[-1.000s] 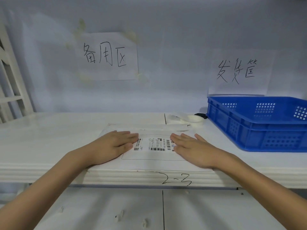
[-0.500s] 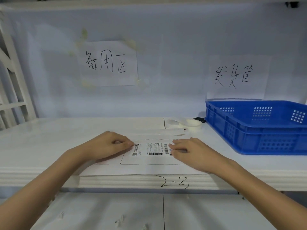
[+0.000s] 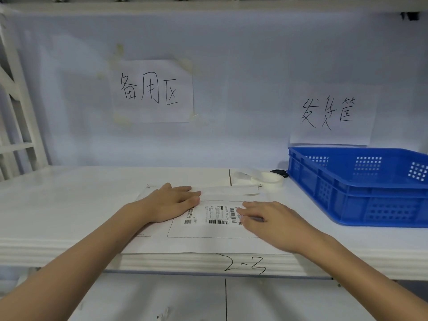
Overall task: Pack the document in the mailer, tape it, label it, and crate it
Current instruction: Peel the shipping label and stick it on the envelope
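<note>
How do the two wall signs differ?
1. The left sign hangs higher on the wall, above bare shelf; the right sign hangs lower, its bottom edge just over the blue crate.
2. The left sign shows yellowish glue or tape marks at its corners; the right sign shows none.
3. Their handwritten characters differ.

Shared: both are white sheets with three black handwritten characters.

Left hand [image 3: 174,203] and right hand [image 3: 266,222] flat, fingers [image 3: 249,210] extended.
</note>
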The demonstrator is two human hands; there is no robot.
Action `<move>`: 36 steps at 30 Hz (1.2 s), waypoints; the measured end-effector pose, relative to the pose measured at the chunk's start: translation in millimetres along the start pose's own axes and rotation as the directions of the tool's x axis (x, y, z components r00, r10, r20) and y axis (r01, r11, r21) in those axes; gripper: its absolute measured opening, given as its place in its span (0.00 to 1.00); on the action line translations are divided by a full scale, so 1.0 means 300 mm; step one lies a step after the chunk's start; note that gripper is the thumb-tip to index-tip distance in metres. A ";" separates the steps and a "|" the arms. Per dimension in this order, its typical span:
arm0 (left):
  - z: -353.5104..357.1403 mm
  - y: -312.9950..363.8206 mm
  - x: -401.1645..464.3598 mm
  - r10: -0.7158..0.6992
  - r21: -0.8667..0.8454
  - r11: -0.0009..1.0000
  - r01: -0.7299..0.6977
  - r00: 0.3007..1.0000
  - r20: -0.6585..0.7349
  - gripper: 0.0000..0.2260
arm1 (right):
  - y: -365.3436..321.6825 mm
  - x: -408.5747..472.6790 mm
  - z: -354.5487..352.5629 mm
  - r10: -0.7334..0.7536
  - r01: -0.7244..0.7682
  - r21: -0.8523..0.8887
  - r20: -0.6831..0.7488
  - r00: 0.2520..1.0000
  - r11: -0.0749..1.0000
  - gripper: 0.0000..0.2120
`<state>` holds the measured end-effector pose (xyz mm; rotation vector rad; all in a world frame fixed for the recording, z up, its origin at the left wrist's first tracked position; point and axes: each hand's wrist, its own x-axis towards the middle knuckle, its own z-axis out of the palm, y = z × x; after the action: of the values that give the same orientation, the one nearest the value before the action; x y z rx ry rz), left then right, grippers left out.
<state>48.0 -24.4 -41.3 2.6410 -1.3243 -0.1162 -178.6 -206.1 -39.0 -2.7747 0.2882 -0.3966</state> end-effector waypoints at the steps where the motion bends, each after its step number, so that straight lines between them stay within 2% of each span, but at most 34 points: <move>1: -0.002 -0.008 0.000 0.005 -0.037 0.999 -0.004 1.000 0.001 0.24 | 0.001 0.002 0.001 0.014 -0.014 -0.009 0.000 1.000 1.000 0.19; 4: -0.006 -0.021 0.000 0.008 -0.121 0.993 -0.009 1.000 -0.014 0.22 | 0.001 0.004 0.004 0.046 -0.046 -0.002 0.007 0.999 0.999 0.20; 8: -0.011 -0.038 0.000 -0.006 -0.152 0.988 -0.004 0.998 -0.063 0.20 | 0.002 0.003 0.005 0.052 -0.052 -0.005 0.006 0.999 0.999 0.20; 13: -0.016 -0.063 -0.003 -0.032 -0.242 0.970 -0.011 0.984 -0.173 0.20 | 0.004 0.003 0.003 0.045 -0.045 -0.002 0.013 0.999 0.999 0.20; 16: -0.024 -0.046 -0.022 -0.053 -0.194 0.981 0.011 0.975 -0.216 0.18 | 0.010 0.006 0.007 0.039 -0.040 0.014 0.015 0.999 0.999 0.21; 18: -0.029 -0.035 -0.050 -0.045 -0.157 0.988 0.007 0.970 -0.239 0.21 | 0.008 0.005 0.006 0.041 -0.041 0.024 0.015 0.999 0.999 0.21; 20: -0.031 -0.019 -0.101 0.030 -0.167 0.984 -0.068 0.975 -0.218 0.25 | 0.005 0.004 0.003 0.033 -0.033 0.015 0.007 0.999 0.999 0.20; 22: -0.028 -0.009 -0.157 0.145 -0.152 0.974 -0.166 0.980 -0.139 0.27 | 0.003 0.007 -0.001 0.028 -0.028 0.015 0.002 1.000 0.999 0.19; 24: -0.026 -0.010 -0.204 0.201 -0.110 0.973 -0.204 0.979 -0.039 0.25 | 0.007 0.013 -0.001 0.026 -0.027 0.043 0.015 1.000 0.999 0.19; 26: -0.027 -0.033 -0.233 0.175 -0.096 0.981 -0.171 0.984 0.043 0.25 | 0.016 0.019 0.000 0.022 -0.025 0.097 0.033 0.999 0.995 0.18; 29: -0.038 -0.053 -0.255 0.097 -0.127 0.988 -0.086 0.992 0.081 0.26 | 0.021 0.017 -0.009 0.022 -0.035 0.173 0.072 0.997 0.984 0.18; 33: -0.051 -0.032 -0.249 0.072 -0.154 0.986 -0.061 0.995 0.068 0.22 | 0.040 0.032 -0.034 0.057 -0.088 0.211 0.149 0.987 0.974 0.17; 36: -0.051 0.005 -0.232 0.047 -0.194 0.980 -0.051 0.999 -0.026 0.22 | 0.045 0.047 -0.042 0.073 -0.119 0.275 0.171 0.983 0.954 0.19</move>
<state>7.4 32.5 -26.8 2.4390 -1.2990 -0.2003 -171.2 -225.7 -28.8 -2.4804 0.3004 -0.1741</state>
